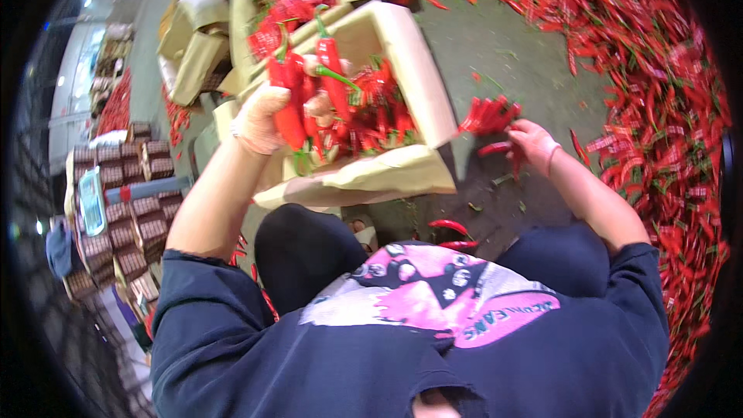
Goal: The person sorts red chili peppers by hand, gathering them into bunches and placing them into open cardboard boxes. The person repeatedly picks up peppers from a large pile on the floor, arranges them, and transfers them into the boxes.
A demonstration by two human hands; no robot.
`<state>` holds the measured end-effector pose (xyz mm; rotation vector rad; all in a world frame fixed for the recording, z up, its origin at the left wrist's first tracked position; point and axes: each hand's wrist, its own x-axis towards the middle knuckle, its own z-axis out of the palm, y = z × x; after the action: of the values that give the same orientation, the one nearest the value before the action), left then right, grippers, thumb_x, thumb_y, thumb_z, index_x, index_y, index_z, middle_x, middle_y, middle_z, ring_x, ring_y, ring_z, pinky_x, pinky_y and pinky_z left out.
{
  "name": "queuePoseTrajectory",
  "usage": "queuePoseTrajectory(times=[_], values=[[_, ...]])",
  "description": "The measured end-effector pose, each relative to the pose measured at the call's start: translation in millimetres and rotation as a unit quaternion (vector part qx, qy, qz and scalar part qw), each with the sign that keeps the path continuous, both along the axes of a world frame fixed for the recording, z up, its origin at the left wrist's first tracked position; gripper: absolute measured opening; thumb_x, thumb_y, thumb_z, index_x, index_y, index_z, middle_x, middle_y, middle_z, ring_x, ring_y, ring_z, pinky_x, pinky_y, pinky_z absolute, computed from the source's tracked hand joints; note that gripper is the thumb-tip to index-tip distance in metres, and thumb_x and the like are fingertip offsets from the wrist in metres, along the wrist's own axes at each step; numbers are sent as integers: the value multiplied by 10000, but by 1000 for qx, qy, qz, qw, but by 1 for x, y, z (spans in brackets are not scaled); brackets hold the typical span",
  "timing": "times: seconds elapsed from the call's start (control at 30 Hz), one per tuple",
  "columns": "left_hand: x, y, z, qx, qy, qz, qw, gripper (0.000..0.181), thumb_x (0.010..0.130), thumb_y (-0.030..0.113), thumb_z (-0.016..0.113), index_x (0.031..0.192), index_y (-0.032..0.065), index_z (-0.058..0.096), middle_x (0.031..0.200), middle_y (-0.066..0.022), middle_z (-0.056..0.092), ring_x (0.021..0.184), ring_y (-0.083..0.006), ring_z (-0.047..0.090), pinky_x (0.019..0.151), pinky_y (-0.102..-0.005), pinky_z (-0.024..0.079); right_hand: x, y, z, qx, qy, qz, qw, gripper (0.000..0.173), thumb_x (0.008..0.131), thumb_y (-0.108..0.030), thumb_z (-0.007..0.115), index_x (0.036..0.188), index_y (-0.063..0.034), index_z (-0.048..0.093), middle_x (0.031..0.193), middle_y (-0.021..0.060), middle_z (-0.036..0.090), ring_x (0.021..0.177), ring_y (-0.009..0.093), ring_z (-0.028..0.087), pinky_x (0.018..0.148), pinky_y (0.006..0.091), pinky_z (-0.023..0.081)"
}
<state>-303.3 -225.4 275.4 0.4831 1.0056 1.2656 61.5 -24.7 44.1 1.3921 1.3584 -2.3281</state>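
Over a paper-lined box (406, 64), my left hand (264, 119) grips several long red chili peppers (296, 98) with green stems. Below them, more red chilies (377, 101) lie inside the box. To the right of the box, low over the floor, my right hand (531, 142) has its fingers closed at a bunch of red chilies (490, 115). Motion blur hides how its fingers meet the bunch.
A long heap of red chilies (656, 104) curves along the far and right sides on the grey floor (487, 40). Another paper-lined box (194, 52) stands at the upper left. Stacked crates (125, 209) are at the left. Loose chilies (453, 226) lie near my knees.
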Motion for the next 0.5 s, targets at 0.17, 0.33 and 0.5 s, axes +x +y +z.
queuePoseTrajectory(times=[0.17,0.33,0.5], values=[[-29,-50,-23,59,-44,18,997,642,740,344,803,1302,143,567,1197,-139,572,763,-136,521,706,-335,463,-96,-11,61,666,126,112,727,277,934,-204,600,1120,2,611,1047,193,638,1017,396,597,894,413,486],[-63,-89,-54,60,-166,3,984,547,750,238,821,1205,85,558,908,-92,609,808,-190,591,782,-366,504,-235,-109,202,546,226,279,757,208,924,-241,593,917,-39,640,872,180,640,866,365,625,787,427,501],[-118,-118,-81,48,-131,51,989,567,759,270,801,1233,78,556,983,-84,632,808,-161,598,776,-359,521,-300,-145,186,497,238,302,778,249,923,-245,582,843,-10,598,814,227,600,797,423,593,728,455,490]])
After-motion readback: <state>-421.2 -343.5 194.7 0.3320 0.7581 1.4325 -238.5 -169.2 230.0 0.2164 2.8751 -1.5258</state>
